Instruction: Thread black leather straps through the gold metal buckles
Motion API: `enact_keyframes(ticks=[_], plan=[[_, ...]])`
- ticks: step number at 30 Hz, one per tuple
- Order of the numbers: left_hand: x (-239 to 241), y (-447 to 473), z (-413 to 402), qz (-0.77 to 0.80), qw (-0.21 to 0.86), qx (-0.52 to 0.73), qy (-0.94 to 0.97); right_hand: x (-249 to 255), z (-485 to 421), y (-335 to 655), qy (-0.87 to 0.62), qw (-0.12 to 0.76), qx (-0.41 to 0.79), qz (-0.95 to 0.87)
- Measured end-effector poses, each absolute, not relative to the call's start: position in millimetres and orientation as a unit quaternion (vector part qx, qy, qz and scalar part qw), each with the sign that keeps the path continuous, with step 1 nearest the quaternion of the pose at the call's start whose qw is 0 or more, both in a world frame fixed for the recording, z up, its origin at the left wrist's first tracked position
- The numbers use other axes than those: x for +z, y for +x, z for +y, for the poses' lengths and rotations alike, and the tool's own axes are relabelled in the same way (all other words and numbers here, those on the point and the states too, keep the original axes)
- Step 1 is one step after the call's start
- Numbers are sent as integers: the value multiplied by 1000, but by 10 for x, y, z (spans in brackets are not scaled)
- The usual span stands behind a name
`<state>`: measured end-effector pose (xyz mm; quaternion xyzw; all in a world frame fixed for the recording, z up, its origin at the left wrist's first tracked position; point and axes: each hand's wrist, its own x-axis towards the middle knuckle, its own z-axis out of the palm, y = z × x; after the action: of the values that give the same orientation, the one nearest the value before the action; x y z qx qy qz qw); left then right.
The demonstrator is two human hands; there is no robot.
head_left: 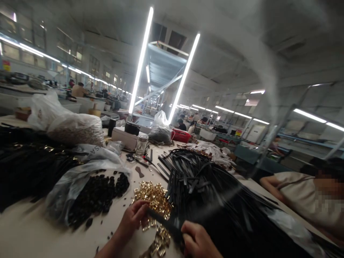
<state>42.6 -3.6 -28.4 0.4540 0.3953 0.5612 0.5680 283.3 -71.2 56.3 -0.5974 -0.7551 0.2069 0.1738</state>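
A dark strap point(166, 224) stretches between my two hands, low over the table. My left hand point(134, 216) pinches its left end, fingers closed. Around its other end, my right hand point(197, 238) is closed in a grip. Gold metal buckles point(152, 195) lie in a heap just beyond and beneath the strap, with more spilling toward me. A large pile of black straps point(193, 172) spreads to the right of the buckles. Left of my left hand, small black pieces point(99, 195) spill from a clear plastic bag point(60, 195). The strap is partly blurred.
Dark straps with gold fittings point(34, 161) cover the table's left side. Further back stand a filled plastic bag point(77, 125), a glass jar point(142, 145), a white box point(125, 138) and a red basket point(180, 135). A co-worker point(301, 193) sits at the right edge of the table.
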Motion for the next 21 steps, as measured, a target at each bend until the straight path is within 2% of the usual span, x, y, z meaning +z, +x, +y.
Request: enact_keyframes(ticks=[2, 5, 7, 15, 21], plan=[[-298, 404, -12, 404, 567, 559, 449, 638, -598, 2735, -588, 152, 220, -763], [-321, 387, 24, 413, 575, 564, 425, 686, -453, 2591, -609, 139, 144, -768], [-315, 387, 26, 421, 573, 562, 424, 651, -402, 2472, -599, 143, 150, -774], [-160, 407, -74, 440, 568, 552, 424, 178, -401, 2107, -552, 268, 208, -762], [-121, 458, -116, 455, 565, 536, 432, 124, -418, 2174, -538, 305, 233, -750]])
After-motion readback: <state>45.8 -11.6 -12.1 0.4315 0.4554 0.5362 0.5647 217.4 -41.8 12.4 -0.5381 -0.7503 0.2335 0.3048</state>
